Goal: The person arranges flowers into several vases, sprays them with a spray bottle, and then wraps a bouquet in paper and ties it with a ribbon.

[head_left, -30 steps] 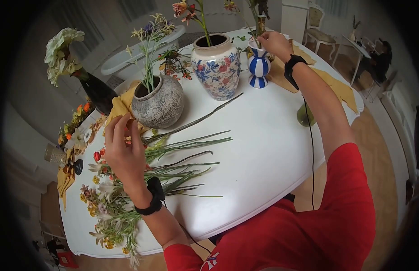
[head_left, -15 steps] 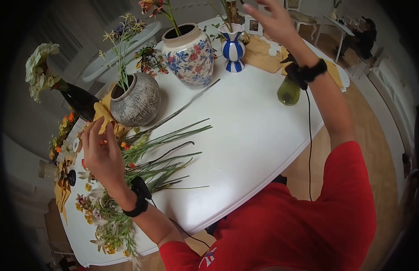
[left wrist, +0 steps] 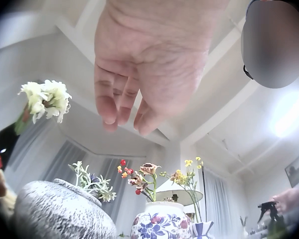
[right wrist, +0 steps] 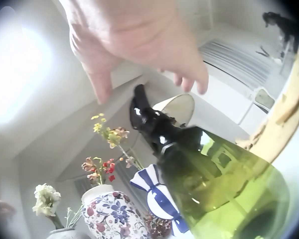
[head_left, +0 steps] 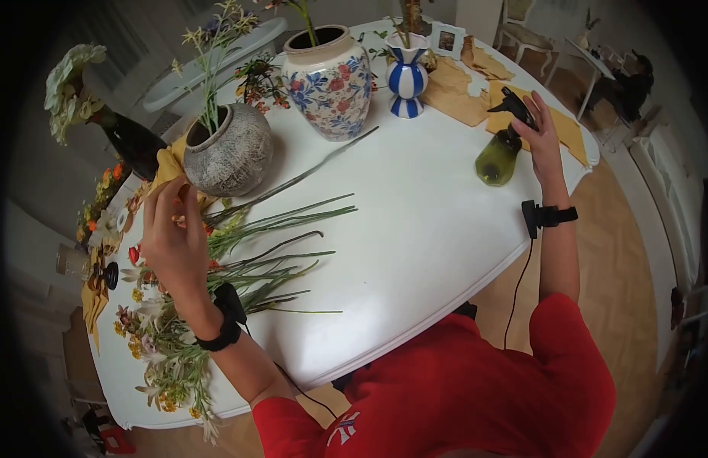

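Observation:
A green spray bottle point(head_left: 497, 160) with a black nozzle stands on the right part of the white table. My right hand point(head_left: 547, 145) is just beside its nozzle, thumb and fingers spread. The right wrist view has this hand point(right wrist: 134, 40) above the bottle point(right wrist: 224, 184), with a gap between them. My left hand point(head_left: 178, 237) hovers in front of the grey round vase point(head_left: 229, 153), over the laid-out flowers point(head_left: 159, 343). Its fingers are loosely bent and hold nothing, as the left wrist view of the hand point(left wrist: 149, 59) also shows.
A floral vase point(head_left: 331, 88) and a blue-striped vase point(head_left: 407, 80) stand toward the back. Brown paper point(head_left: 453, 91) lies right of them. A dark vase point(head_left: 129, 141) with white blooms is at the left, and long stems point(head_left: 293, 217) reach across the table. Someone sits far behind at right.
My right hand has left the striped vase and come down and right to the spray bottle. My left hand stays over the flowers with little change. The head view has shifted.

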Demonstrator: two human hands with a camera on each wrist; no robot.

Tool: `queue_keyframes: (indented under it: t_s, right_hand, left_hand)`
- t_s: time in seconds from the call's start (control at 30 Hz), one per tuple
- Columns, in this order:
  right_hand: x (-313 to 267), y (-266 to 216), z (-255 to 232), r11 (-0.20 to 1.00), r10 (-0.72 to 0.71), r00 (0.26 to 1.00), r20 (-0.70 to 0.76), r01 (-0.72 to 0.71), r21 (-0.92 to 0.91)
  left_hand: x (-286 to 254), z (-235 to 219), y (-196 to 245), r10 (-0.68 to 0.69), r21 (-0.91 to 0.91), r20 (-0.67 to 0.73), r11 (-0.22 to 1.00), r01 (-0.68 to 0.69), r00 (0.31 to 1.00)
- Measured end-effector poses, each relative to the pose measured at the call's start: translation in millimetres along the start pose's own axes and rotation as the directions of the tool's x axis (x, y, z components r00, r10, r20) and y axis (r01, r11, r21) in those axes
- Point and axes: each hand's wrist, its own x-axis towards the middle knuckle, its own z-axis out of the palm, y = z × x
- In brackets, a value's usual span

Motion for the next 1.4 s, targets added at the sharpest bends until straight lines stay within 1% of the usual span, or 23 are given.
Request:
queue_keyframes:
  t_s: [0.03,0.07,0.13,0.27,0.3,0.33,0.4,0.5,0.53,0.57,0.63,0.67,0.73,0.8,0.9,0.93,0.97,1.0,1.07,1.13,1.17,1.27,1.4]
  right_hand:
    - [-1,5,6,1.0,0.027,0.997,0.076,-0.025,-0.015]
    - [0,13,7,0.999,0.052,0.989,0.137,-0.053,0.004]
    - [6,29,12,1.0,0.011,0.967,0.254,-0.006,-0.021]
    - [20,40,15,0.99,0.124,0.944,0.307,-0.097,-0.104]
    - [18,27,23,0.982,0.077,0.95,0.304,-0.019,-0.189]
    - [17,23,31,0.981,0.031,0.952,0.305,0.029,-0.19]
    - [12,12,50,0.986,-0.033,0.938,0.344,0.087,-0.142]
    - [5,-14,84,0.996,0.004,0.896,0.445,0.034,-0.077]
    - [1,-24,97,0.998,0.002,0.875,0.483,0.029,-0.057]
    - [-2,-34,113,0.999,0.001,0.855,0.519,0.022,-0.038]
    - [-7,-52,145,0.999,-0.023,0.795,0.606,-0.008,0.047]
    - [-9,-62,163,0.991,-0.029,0.764,0.644,-0.063,0.119]
    - [-12,-79,196,0.987,-0.075,0.718,0.692,-0.047,0.156]
    - [-5,-95,227,0.985,-0.096,0.688,0.719,-0.039,0.169]
    - [17,-121,275,0.977,-0.139,0.702,0.699,-0.02,0.214]
    - [24,-130,291,0.97,-0.157,0.731,0.664,-0.014,0.245]
    - [37,-138,304,0.97,-0.163,0.707,0.688,-0.012,0.242]
    - [55,-133,322,0.956,-0.24,0.728,0.642,0.061,0.288]
    - [74,-149,342,0.984,-0.155,0.723,0.673,0.053,0.169]
    - [86,-160,362,0.993,-0.108,0.766,0.634,0.054,0.105]
    - [89,-167,368,0.998,-0.056,0.767,0.639,0.022,0.062]
    - [103,-162,385,0.998,-0.056,0.787,0.614,0.033,0.049]
    - [103,-157,392,0.996,-0.079,0.767,0.637,0.087,0.02]
  left_hand:
    - [0,-2,1,-0.015,0.009,0.014,1.0,0.014,1.0]
    - [1,-2,2,0.02,0.015,-0.027,1.0,-0.019,0.999]
    - [1,-3,2,-0.037,0.009,-0.014,0.999,0.037,0.999]
    - [-3,1,-12,-0.048,-0.046,0.017,0.998,0.049,0.999]
    - [-3,0,-13,-0.051,-0.036,0.033,0.998,0.053,0.998]
    - [-3,0,-14,-0.053,-0.03,0.051,0.998,0.055,0.997]
    - [-5,4,-20,-0.061,-0.046,0.059,0.997,0.064,0.996]
    - [-5,4,-20,-0.069,-0.064,0.064,0.995,0.073,0.996]
    - [-5,3,-20,-0.071,-0.07,0.068,0.995,0.076,0.995]
    - [-4,2,-22,-0.021,-0.035,0.042,0.999,0.022,0.999]
    - [-5,-1,-23,-0.024,-0.047,0.025,0.999,0.025,0.999]
    - [-5,-3,-23,-0.025,-0.053,0.018,0.998,0.026,1.0]
    - [-4,-8,-23,-0.027,-0.056,-0.005,0.998,0.027,1.0]
    - [-3,-14,-24,-0.025,-0.063,-0.019,0.998,0.024,0.999]
    - [-2,-20,-24,-0.022,-0.078,-0.03,0.997,0.019,0.999]
    - [-2,-21,-24,-0.024,-0.08,-0.036,0.997,0.021,0.999]
    - [-2,-22,-24,-0.026,-0.08,-0.043,0.997,0.022,0.999]
    - [-2,-24,-24,-0.036,-0.1,-0.046,0.995,0.031,0.998]
    - [-2,-27,-23,-0.055,-0.139,-0.048,0.989,0.048,0.997]
    - [-2,-29,-22,-0.08,-0.15,-0.034,0.986,0.074,0.996]
    - [-1,-30,-21,-0.092,-0.155,-0.026,0.984,0.087,0.995]
    - [-1,-30,-23,-0.076,-0.132,-0.04,0.989,0.07,0.996]
    - [-1,-28,-23,-0.072,-0.123,-0.033,0.99,0.068,0.997]
